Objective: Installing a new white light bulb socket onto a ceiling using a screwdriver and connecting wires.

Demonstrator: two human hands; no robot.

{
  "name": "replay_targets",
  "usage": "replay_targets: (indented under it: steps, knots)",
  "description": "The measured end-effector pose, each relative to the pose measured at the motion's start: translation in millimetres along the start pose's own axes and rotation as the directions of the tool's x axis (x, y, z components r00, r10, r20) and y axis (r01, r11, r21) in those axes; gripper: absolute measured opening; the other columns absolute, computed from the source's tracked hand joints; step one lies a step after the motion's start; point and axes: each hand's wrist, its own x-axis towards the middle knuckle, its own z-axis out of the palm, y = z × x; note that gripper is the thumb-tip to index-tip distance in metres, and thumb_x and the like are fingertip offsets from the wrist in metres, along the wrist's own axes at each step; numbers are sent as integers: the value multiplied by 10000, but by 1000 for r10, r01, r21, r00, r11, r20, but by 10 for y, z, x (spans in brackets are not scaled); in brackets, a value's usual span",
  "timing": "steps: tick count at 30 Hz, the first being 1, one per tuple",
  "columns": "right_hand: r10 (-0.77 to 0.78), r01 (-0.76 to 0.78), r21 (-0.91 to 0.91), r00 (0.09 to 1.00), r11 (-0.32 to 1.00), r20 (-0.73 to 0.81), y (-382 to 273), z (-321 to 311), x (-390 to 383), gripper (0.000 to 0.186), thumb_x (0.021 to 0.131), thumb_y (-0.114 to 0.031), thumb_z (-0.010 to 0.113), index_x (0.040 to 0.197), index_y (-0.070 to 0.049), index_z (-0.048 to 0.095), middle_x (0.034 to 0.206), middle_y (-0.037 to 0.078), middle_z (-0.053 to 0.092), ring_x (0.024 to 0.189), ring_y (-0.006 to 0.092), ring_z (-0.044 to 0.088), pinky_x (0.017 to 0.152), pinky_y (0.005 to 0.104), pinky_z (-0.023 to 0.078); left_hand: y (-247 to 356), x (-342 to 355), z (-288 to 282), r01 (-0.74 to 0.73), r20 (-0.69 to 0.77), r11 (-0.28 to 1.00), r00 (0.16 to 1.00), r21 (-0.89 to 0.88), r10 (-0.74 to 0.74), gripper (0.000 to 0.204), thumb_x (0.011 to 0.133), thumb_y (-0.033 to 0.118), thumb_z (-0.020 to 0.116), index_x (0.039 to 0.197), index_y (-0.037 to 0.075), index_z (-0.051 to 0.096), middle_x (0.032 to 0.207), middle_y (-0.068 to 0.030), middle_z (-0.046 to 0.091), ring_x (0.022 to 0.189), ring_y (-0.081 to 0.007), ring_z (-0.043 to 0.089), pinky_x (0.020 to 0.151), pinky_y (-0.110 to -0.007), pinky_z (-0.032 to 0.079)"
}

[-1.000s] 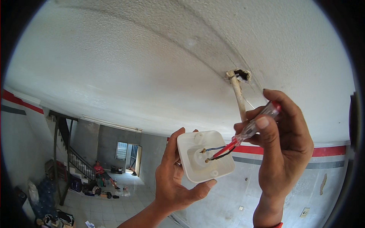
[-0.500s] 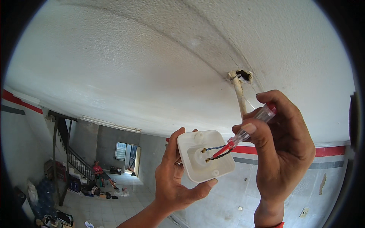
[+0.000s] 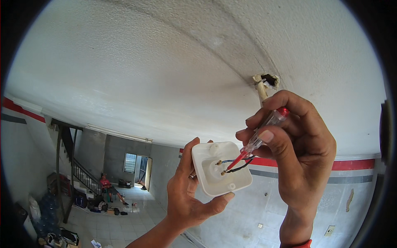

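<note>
A white, square plastic lamp holder [image 3: 203, 184] is held up by my left hand [image 3: 182, 202], its thumb at the lower edge and fingers round the left side. Inside its hollow, a blue wire [image 3: 232, 160] and a black wire [image 3: 240, 168] end at two brass screw terminals. My right hand [image 3: 308, 157] grips a screwdriver [image 3: 251, 145] with a clear handle, red cap and red-sleeved shaft between thumb and fingers. Its tip reaches the lower terminal, by the black wire; exact contact is too small to tell.
Overhead, a pale pipe [image 3: 261, 89] runs to a ragged hole [image 3: 271, 79] in the ceiling. Far below at left, a person [image 3: 108, 186] sits near a staircase [image 3: 87, 177], with bags and boxes on the tiled floor [image 3: 136, 229]. A wall outlet [image 3: 329, 230] is at lower right.
My right hand has shifted a little left and up, its fingers resettled round the screwdriver handle. The lamp holder sits slightly further left; the tip stays at the lower terminal.
</note>
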Motion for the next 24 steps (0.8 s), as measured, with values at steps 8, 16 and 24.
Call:
replay_targets:
  steps: [8, 16, 24]
  knots:
    - [-6, 0, -106, 998, 994, -61, -21, -9, -59, 306, 897, 1, 602, 1192, 62, 554, 898, 155, 679, 791, 244, 717, 684, 350, 628, -5, -11, 29, -12, -7, 999, 1000, -30, 11, 1044, 700, 171, 818, 1477, -54, 159, 1389, -274, 434, 1211, -323, 539, 1002, -453, 480]
    - [-108, 100, -309, 994, 946, -8, -48, -66, -92, 359, 853, 15, 659, 1199, 66, 578, 866, 149, 690, 750, 226, 716, 689, 327, 619, -7, -6, 10, -5, -7, 1000, 1000, 11, 5, 1054, 701, 168, 818, 1482, -56, 146, 1386, -271, 438, 1218, -329, 534, 999, -446, 484]
    - [36, -40, -65, 998, 997, -56, -38, 24, -84, 344, 870, 15, 626, 1208, 54, 571, 858, 156, 694, 789, 248, 723, 690, 341, 625, -59, -57, -1, -51, -3, 998, 999, 25, 51, 1069, 695, 194, 833, 1479, -62, 152, 1377, -277, 449, 1192, -324, 554, 977, -432, 496]
